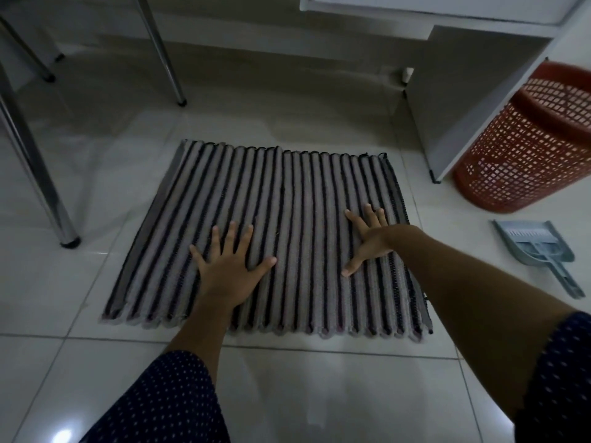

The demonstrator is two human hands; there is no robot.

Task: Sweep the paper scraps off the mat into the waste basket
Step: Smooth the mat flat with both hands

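A grey mat with black stripes lies flat on the white tiled floor. No paper scraps show on it. My left hand rests palm down on the mat's near middle, fingers spread. Flat on the mat near its right edge is my right hand, fingers apart and holding nothing. The red mesh waste basket stands to the right of the mat, beside a white cabinet. A grey dustpan with a small brush in it lies on the floor right of the mat, below the basket.
Chrome table or chair legs stand on the left and at the back. A white cabinet rises at the back right, its side panel close to the mat's far right corner. Bare tiles lie in front of the mat.
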